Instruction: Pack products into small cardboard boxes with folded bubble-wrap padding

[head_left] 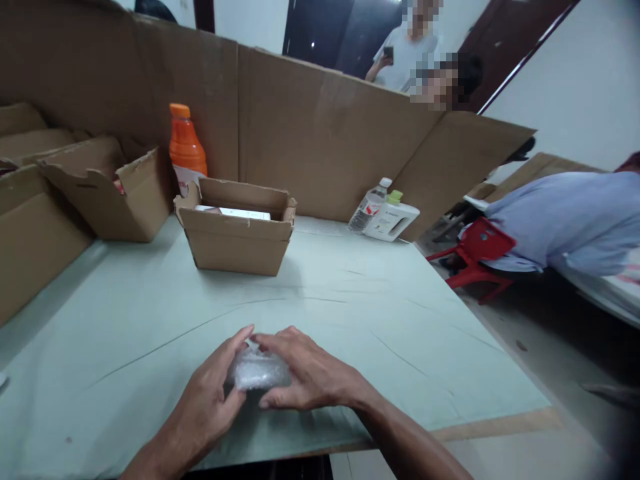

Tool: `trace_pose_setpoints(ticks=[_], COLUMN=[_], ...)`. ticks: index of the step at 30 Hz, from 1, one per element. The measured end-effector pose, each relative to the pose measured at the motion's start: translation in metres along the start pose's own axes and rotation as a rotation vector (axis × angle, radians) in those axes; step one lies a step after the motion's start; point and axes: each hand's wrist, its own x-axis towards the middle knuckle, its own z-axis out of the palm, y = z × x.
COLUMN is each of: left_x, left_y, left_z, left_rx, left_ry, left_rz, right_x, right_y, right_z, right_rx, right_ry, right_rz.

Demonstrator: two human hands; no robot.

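Between my two hands, low over the near part of the table, is a small packet in clear, shiny bubble-wrap-like plastic [262, 371]. My left hand [216, 383] grips its left end, thumb in front and fingers behind. Around the right end curls my right hand [313, 370], its fingers over the top and back and its thumb near the front lower edge. What lies inside the wrapping cannot be made out. The fingertips at the back are partly hidden by the packet.
A cardboard box [237, 248] with a white item inside stands ahead on the pale green tabletop [340, 307]. Behind it is an orange bottle [188, 147]. More boxes [115, 200] line the left. A clear bottle [369, 208] and white jug [393, 219] stand by the cardboard wall [325, 127].
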Motion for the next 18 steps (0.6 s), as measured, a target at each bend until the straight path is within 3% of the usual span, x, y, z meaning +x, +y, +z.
trace_pose_setpoints(ticks=[2, 4, 6, 9, 13, 18], left_x=[-0.001, -0.002, -0.002, 0.0, 0.001, -0.001], left_y=[-0.002, -0.006, -0.011, -0.014, -0.009, -0.021], left_z=[-0.001, -0.002, -0.001, 0.007, 0.022, 0.02], left_rx=[0.018, -0.019, -0.166, -0.512, -0.76, -0.654], left_ry=[0.052, 0.133, 0.21, 0.208, 0.149, 0.1], left_rz=[0.012, -0.081, -0.214, -0.394, -0.599, -0.619], right_x=[0.004, 0.007, 0.009, 0.012, 0.016, 0.016], right_y=[-0.005, -0.008, -0.009, -0.01, -0.014, -0.015], right_z=[-0.001, -0.001, 0.001, 0.011, 0.029, 0.025], right_rx=[0.021, 0.105, 0.244, 0.427, 0.408, 0.549], right_ry=[0.02, 0.157, 0.362, 0.577, 0.499, 0.372], right_rz=[0.027, 0.08, 0.134, 0.165, 0.17, 0.202])
